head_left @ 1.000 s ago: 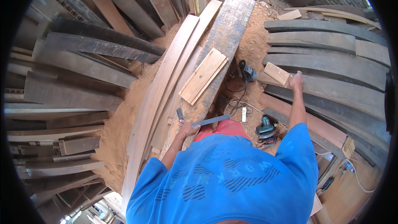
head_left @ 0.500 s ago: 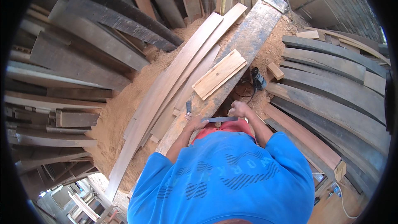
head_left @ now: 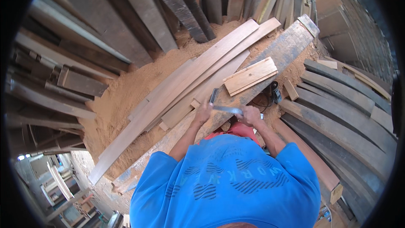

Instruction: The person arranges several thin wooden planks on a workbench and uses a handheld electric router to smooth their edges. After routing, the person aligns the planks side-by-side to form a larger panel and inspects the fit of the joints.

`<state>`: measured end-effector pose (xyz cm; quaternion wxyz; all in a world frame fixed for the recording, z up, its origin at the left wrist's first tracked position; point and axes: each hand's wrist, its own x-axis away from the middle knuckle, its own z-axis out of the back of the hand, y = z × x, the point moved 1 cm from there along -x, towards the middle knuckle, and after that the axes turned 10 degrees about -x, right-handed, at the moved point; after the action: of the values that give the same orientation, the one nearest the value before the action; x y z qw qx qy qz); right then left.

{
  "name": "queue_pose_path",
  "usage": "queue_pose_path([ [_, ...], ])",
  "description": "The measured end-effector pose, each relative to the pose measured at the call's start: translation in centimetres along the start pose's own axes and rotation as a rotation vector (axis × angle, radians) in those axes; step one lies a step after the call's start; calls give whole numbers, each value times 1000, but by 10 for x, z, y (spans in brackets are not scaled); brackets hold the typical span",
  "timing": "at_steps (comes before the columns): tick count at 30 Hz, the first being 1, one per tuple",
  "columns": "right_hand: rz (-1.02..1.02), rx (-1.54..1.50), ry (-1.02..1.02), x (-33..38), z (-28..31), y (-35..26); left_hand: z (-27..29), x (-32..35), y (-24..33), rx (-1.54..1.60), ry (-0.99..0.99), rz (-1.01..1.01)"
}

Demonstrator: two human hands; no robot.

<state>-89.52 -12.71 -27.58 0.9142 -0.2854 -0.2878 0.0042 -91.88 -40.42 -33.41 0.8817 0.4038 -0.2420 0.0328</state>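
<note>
My left hand [head_left: 204, 113] is closed around the corner of a try square. The dark handle [head_left: 214, 96] of this square points up past my fingers, while its thin metal blade [head_left: 228, 109] reaches right, smeared by motion. At the blade's far end is my right hand [head_left: 252, 116], fingers curled; a small pale bit shows at its outer side, too little to name. Both hands are above the near part of a worn plank bench [head_left: 270, 55]. A short stack of light wood pieces [head_left: 249, 76] lies across that bench, beyond my hands.
Long planed boards [head_left: 198, 65] lie on sawdust [head_left: 114, 109] left of the bench. A dark power tool [head_left: 276, 92] with a cord sits right of the bench, beside a small wood block [head_left: 290, 89]. Stacked planks [head_left: 346, 109] fill the right; more boards [head_left: 143, 8] lean behind.
Both hands have risen away from my body, the square with them. My right hand has come to the blade's end. The view has turned, shifting the bench and boards rightward.
</note>
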Motion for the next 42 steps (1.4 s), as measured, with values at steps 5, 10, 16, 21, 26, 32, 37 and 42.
queue_pose_path([
  [5,58,38,267,-54,42,-11,67,8,-45,-44,41,249],
  [10,23,25,307,-116,59,-32,72,49,-97,-208,-85,341],
  [16,341,-28,24,-71,-19,-39,41,76,-60,921,123,562],
  [21,316,-105,-266,0,-59,-66,30,63,-60,1193,61,581],
  [26,234,72,117,-80,-35,-26,24,65,-76,1012,-50,533],
  [32,-20,240,259,-153,54,-10,-6,60,-95,906,-57,590],
  [37,-24,279,155,-156,36,0,-22,55,-95,144,-218,611],
  [42,-14,193,282,-117,15,18,3,44,-57,-570,-314,447],
])
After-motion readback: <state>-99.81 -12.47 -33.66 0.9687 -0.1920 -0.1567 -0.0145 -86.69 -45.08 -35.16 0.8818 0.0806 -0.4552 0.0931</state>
